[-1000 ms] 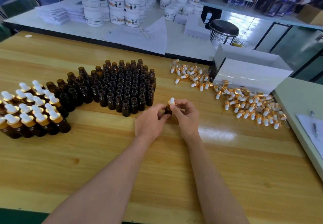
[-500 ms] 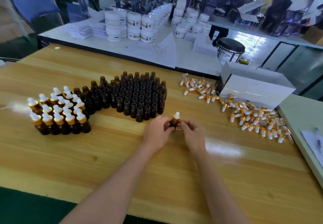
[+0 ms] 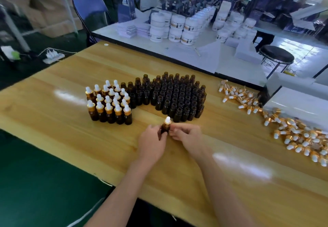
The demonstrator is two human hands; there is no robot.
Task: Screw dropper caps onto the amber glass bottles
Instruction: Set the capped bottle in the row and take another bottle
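Over the tabletop, the left grip clamped the amber glass bottle by its body, probably light, slippery, fragile; the right grip I could not tell.

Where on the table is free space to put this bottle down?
The table is bare left of the capped bottles and in front of them toward the near edge. Crowded: uncapped bottles in the middle, loose caps at right.

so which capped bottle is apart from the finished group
The bottle gripped in the left hand, in front of the uncapped bottles; the other capped bottles stand clustered further left.
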